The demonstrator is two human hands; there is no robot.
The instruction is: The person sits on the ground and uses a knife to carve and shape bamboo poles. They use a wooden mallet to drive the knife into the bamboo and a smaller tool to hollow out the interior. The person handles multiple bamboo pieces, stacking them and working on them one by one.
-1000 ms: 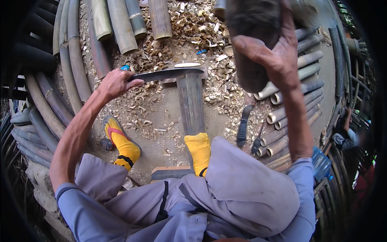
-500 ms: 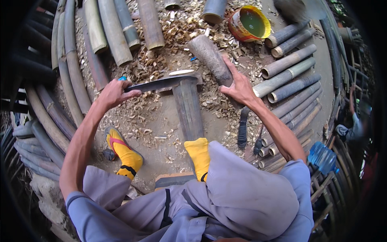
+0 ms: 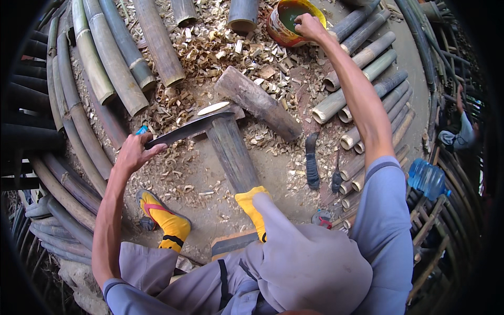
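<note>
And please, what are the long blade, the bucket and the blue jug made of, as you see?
The long blade looks like steel, dark and mostly dull: a thin, even strip. The bucket seems plastic, with a bright red and yellow surface; painted metal is also possible. The blue jug is probably tinted plastic, smooth and glossy, since light passes through it.

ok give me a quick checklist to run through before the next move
1. Left hand closed around the knife handle: ok.
2. Blade lying across the far end of the bamboo piece: ok.
3. Yellow-socked right foot at that piece's near end: ok; how firmly it presses, cannot tell.
4. Thick log in hand: not ok; it lies among the wood chips.
5. Right hand away from the blade: ok; it is at the bucket.
6. Right fingertips dry: cannot tell.
</note>
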